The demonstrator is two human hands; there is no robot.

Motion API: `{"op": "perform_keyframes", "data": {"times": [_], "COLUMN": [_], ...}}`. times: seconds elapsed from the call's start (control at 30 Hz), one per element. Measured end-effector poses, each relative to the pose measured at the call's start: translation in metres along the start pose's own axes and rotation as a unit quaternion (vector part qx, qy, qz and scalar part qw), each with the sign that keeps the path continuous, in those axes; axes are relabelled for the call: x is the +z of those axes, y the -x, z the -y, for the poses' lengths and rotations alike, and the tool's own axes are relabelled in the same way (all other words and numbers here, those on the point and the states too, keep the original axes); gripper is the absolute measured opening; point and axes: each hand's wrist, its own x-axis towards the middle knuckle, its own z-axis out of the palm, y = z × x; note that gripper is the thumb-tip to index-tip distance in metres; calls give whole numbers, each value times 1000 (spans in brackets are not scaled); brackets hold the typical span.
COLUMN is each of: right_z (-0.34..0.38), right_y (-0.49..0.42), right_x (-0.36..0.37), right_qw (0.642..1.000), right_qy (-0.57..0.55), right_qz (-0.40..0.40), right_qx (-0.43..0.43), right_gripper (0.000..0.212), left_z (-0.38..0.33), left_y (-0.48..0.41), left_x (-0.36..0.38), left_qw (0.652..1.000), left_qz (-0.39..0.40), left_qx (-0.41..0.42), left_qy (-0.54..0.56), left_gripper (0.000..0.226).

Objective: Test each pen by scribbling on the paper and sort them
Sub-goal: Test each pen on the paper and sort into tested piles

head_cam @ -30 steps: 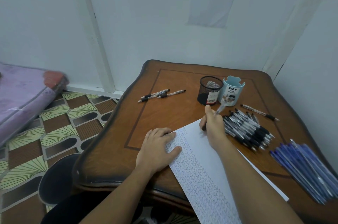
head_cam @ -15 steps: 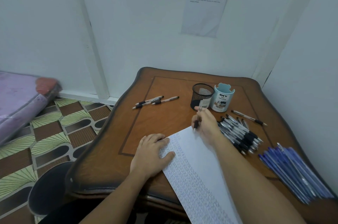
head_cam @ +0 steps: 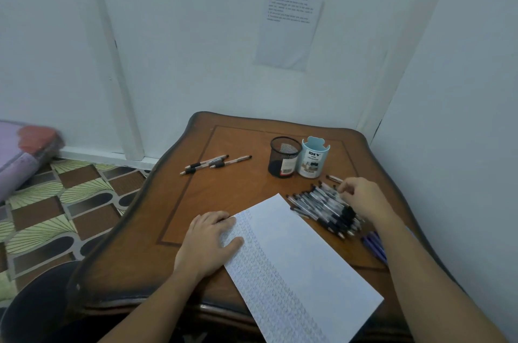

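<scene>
A white paper with rows of scribbles along its left side lies slanted on the wooden table. My left hand rests flat on the paper's left edge, fingers straight. My right hand is over the pile of black-and-white pens right of the paper, its curled fingertips down among the pens. Whether it pinches one I cannot tell. Three pens lie apart at the table's left. A single pen lies behind the pile.
A black mesh cup and a light blue cup stand side by side behind the pile. Blue pens show under my right forearm. Walls close off the back and right. A dark bin sits on the floor at the left.
My right hand left the top of the paper, where it held a pen upright, and moved right onto the pen pile. The left hand stayed on the paper.
</scene>
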Motion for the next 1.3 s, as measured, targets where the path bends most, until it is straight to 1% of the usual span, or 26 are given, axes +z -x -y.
{"op": "perform_keyframes", "data": {"times": [0.07,0.13,0.33,0.4,0.47,0.53,0.63,0.7,0.8,0.9,1.0,1.07,1.13,1.23,1.3], "right_z": [-4,-3,10,29,54,81,117,136,158,172,179,183,187,185,180], "right_y": [1,3,-5,-9,-11,-14,-26,-39,-63,-89,-108,-115,-118,-116,-109], "right_x": [1,1,6,14,29,49,86,108,131,146,154,156,158,161,158], "right_qw": [999,999,997,995,992,987,978,976,981,988,989,990,992,995,994], "right_qy": [6,-6,-56,-70,-90,-108,-109,-98,-83,-10,16,37,33,-9,-22], "right_qz": [36,39,-50,-57,-43,-9,78,109,103,98,114,119,106,64,61], "right_qx": [1,-3,-25,-49,-82,-120,-161,-159,-140,-122,-87,-73,-63,-73,-86], "right_gripper": [10,13,16,15,15,19,23,31,45,55,63,61,53,29,16], "left_z": [-1,-2,-2,-3,-5,-5,-5,-4,-1,0,2,3,3,4,4], "left_y": [0,1,1,0,0,0,0,-1,-2,-3,-4,-4,-4,-3,-3], "left_x": [-1,-1,-1,-1,-2,-3,-3,-2,-1,-1,0,0,0,2,2], "left_qw": [1000,1000,1000,1000,1000,1000,1000,1000,1000,1000,1000,999,1000,1000,1000], "left_qz": [6,5,-14,-11,-10,-7,-1,5,12,16,24,25,23,11,12], "left_qx": [-1,-1,5,2,2,2,-5,-5,-3,-7,-15,-21,-20,-12,-13], "left_qy": [-4,-6,11,12,13,7,6,1,-8,-3,0,0,4,7,6], "left_gripper": [84,84,80,80,79,79,80,76,69,71,61,56,55,53,54]}}
